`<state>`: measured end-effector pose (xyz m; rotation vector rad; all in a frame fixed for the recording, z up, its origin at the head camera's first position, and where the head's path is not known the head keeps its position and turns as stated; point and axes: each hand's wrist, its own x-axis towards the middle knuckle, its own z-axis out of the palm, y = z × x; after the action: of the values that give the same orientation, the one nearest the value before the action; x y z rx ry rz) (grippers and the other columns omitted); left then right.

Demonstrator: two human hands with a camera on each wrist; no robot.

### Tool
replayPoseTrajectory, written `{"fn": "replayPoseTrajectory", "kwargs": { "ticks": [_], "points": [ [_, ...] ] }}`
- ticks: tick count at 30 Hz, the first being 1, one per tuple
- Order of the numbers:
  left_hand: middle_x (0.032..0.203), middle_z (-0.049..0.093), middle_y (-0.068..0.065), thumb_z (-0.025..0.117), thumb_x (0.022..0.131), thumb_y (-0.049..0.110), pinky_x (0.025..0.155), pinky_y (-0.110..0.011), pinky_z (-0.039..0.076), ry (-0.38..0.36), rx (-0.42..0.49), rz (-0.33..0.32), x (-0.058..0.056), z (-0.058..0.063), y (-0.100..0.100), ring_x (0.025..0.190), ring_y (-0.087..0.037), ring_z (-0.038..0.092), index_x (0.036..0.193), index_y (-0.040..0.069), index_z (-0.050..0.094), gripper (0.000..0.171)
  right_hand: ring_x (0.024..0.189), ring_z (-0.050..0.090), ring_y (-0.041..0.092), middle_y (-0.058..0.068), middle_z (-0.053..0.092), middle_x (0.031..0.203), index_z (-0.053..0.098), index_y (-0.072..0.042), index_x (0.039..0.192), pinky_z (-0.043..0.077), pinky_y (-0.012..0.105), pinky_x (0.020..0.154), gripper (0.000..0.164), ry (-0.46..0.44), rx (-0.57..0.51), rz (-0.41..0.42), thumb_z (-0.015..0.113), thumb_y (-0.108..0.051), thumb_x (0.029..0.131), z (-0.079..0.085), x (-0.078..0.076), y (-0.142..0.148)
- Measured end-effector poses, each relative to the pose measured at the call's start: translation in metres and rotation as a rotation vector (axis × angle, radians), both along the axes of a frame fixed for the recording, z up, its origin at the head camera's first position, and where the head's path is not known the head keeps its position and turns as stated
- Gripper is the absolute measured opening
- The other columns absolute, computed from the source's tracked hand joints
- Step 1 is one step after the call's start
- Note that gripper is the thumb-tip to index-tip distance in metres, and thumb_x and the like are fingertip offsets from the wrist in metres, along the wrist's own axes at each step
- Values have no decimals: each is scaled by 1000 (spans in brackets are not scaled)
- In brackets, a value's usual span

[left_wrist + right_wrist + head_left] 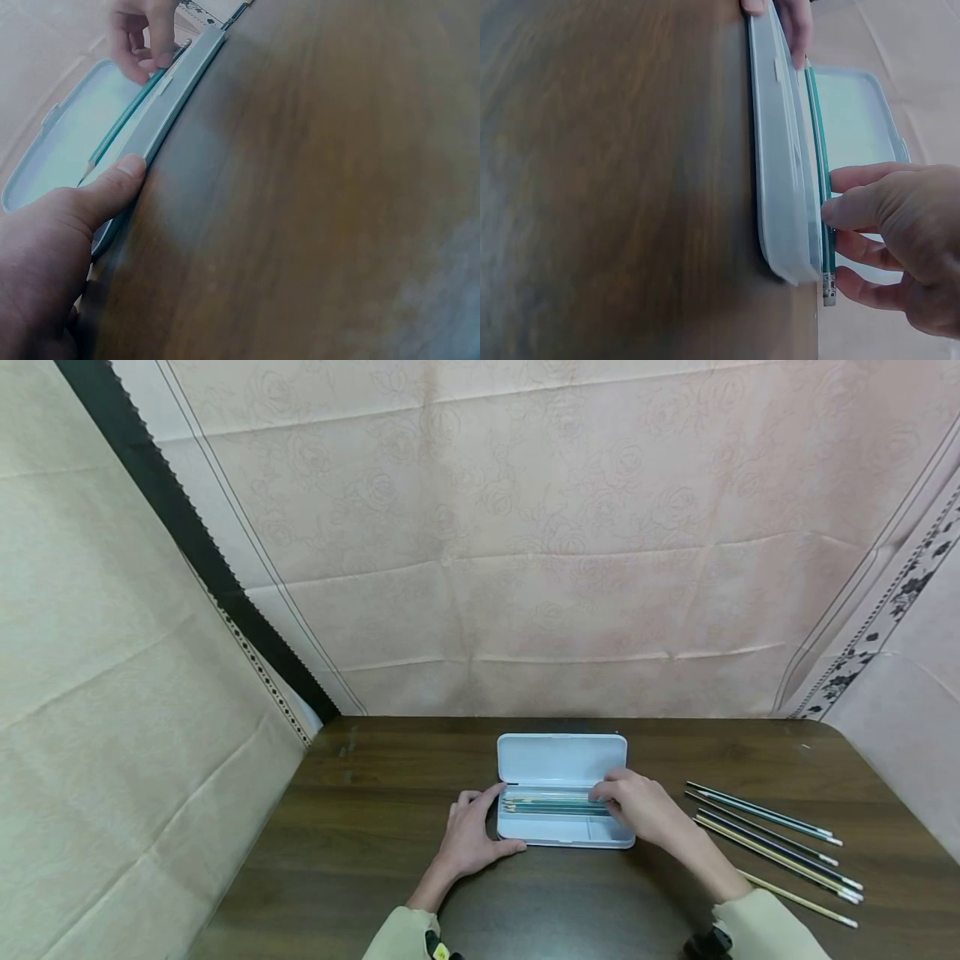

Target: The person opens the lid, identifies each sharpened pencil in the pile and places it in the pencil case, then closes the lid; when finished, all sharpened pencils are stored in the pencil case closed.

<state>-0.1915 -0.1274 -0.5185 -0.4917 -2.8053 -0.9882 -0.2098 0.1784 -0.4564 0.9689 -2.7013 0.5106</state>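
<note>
A light blue pencil case (555, 832) lies open on the table, its lid (562, 758) tipped back at the far side. Several pencils (543, 803) lie lengthwise inside it. My left hand (467, 837) grips the case's left end, thumb on the front edge and fingers toward the back corner. Over the right part of the case, my right hand (641, 808) pinches a green pencil (815, 112) between thumb and fingers. In the left wrist view this green pencil (126, 116) has its sharpened tip toward my left hand. Its eraser end points right.
To the right of the case, several loose pencils (780, 852) in dark, teal and yellowish colours lie slanted on the brown wooden table (375, 827). One yellowish pencil (806, 904) lies partly behind my right forearm. Patterned cloth (562, 568) hangs behind the table.
</note>
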Motion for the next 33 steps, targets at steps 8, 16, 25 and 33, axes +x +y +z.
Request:
{"fn": "replayPoseTrajectory", "kwargs": {
  "ticks": [8,16,25,33],
  "points": [
    [133,55,-5,83,72,60,91,-48,36,-7,0,3,-1,-1,0,116,-27,42,150,19,46,95,72,51,8,-4,64,87,79,-14,95,50,28,65,24,-86,-38,75,75,7,83,-3,-5,-9],
    [133,55,-5,82,73,60,92,-49,36,0,1,-2,-1,-1,-1,116,-27,42,150,19,46,95,76,55,11,-3,67,90,79,-14,96,54,33,72,25,-124,-56,107,75,7,83,-2,-7,-12],
    [133,55,-6,83,73,60,91,-49,36,-12,3,5,0,0,0,116,-28,42,150,19,46,95,79,57,11,-4,67,92,79,-14,96,55,38,77,20,-142,-66,97,77,3,84,-5,-9,-14],
    [132,55,-6,83,72,61,91,-49,36,-7,6,5,0,0,0,116,-28,42,150,19,46,95,76,57,9,-2,67,91,77,-8,97,53,30,69,18,-60,-144,16,76,5,84,-3,-8,13]
  ]
}}
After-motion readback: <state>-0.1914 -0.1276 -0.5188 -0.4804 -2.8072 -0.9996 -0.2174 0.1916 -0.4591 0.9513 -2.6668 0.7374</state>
